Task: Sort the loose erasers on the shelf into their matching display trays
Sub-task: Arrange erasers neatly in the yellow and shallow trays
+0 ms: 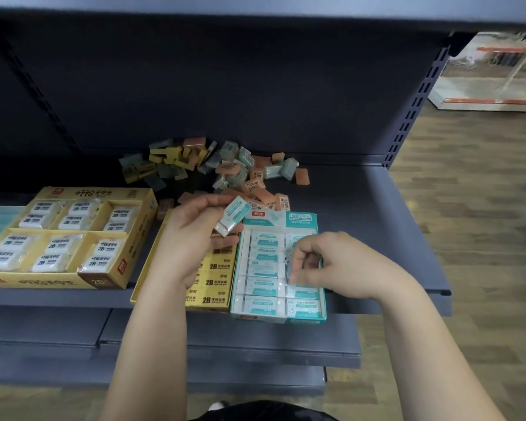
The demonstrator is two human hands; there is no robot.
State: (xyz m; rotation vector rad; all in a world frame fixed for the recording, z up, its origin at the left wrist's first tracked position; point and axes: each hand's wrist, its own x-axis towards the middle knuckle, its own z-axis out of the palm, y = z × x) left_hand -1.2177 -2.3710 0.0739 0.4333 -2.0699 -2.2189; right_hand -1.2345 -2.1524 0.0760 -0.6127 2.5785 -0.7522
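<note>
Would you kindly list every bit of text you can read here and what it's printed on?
"SOFT&CLEAN": teal display tray header.
"2B": wrapped white erasers, left yellow tray.
"2B", "ERASER": yellow erasers.
Unreadable: red logo, barcode stickers in the loose pile, print on the teal-sleeved eraser in the left hand.

A shop: slotted metal shelving (362, 189) carrying eraser display trays (128, 238).
</note>
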